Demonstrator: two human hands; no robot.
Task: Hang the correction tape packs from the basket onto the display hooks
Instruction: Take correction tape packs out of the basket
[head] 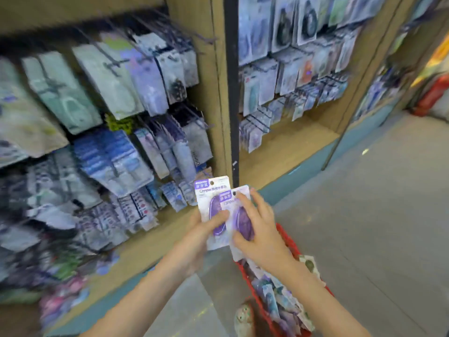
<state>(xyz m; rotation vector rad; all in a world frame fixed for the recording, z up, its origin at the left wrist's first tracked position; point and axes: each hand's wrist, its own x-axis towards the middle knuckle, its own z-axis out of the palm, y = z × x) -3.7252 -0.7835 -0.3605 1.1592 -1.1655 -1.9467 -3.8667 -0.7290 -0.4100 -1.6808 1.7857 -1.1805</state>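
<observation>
At left we list blurred stocked packs hanging on the display hooks of a wooden shelf unit. Next, our left hand grasps one purple correction tape pack, thumb across its front. Overlapping it on the right, a second pack is gripped by our right hand, forefinger near its hang hole. Below stands the red basket, holding further packs.

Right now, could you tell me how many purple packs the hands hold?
2. The rear pack is in the left hand; the front pack, overlapping it, in the right hand. More may be hidden.
</observation>
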